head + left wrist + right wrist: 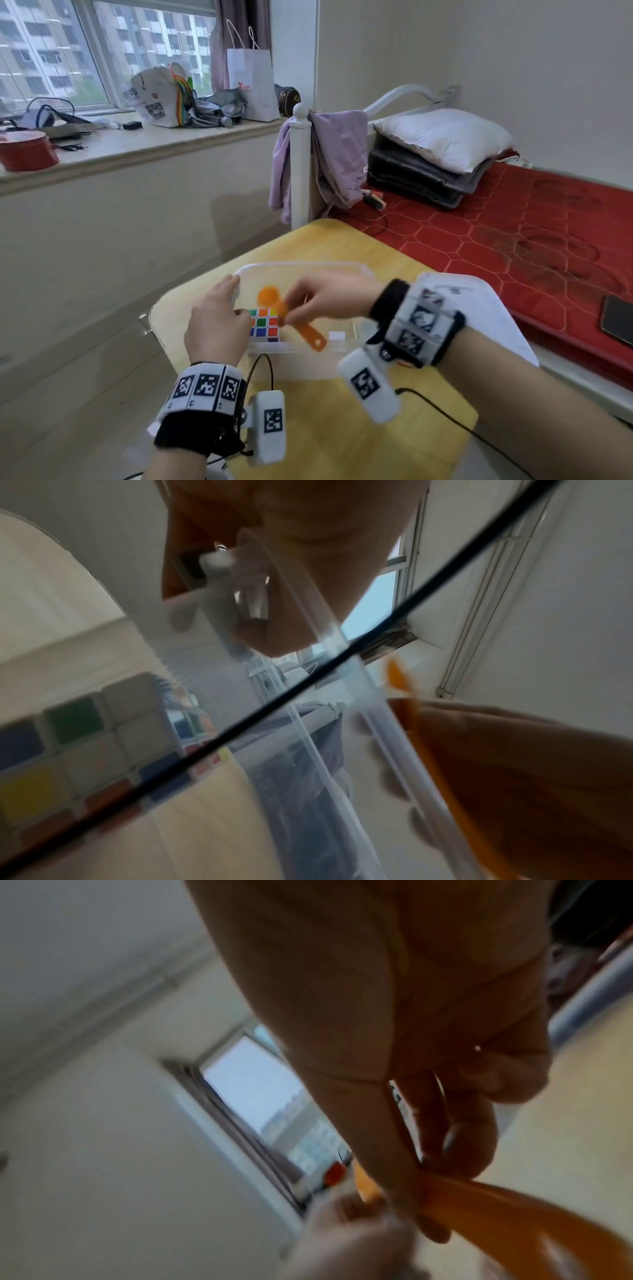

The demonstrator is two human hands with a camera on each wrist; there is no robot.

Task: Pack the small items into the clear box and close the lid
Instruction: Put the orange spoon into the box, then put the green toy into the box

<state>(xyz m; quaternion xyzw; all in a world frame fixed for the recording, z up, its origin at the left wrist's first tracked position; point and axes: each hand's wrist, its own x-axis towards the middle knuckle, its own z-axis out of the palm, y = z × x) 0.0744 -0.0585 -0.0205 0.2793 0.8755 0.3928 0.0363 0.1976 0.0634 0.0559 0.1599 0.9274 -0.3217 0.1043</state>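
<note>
The right hand (322, 301) pinched the orange plastic measuring spoon (291, 317) mid-handle above the open clear plastic box (308, 269), its long axis running from far-left bowl to near-right tail, while the left hand (219, 322), fingers loosely extended, steadied the box's left wall beside the multicoloured puzzle cube (264, 323) inside.

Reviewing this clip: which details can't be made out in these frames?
- Head view: the left hand covers part of the puzzle cube in the clear box.
- Head view: the small white item is too small to identify.
- Right wrist view: blur; how the right hand grips the orange spoon is unclear.
</note>
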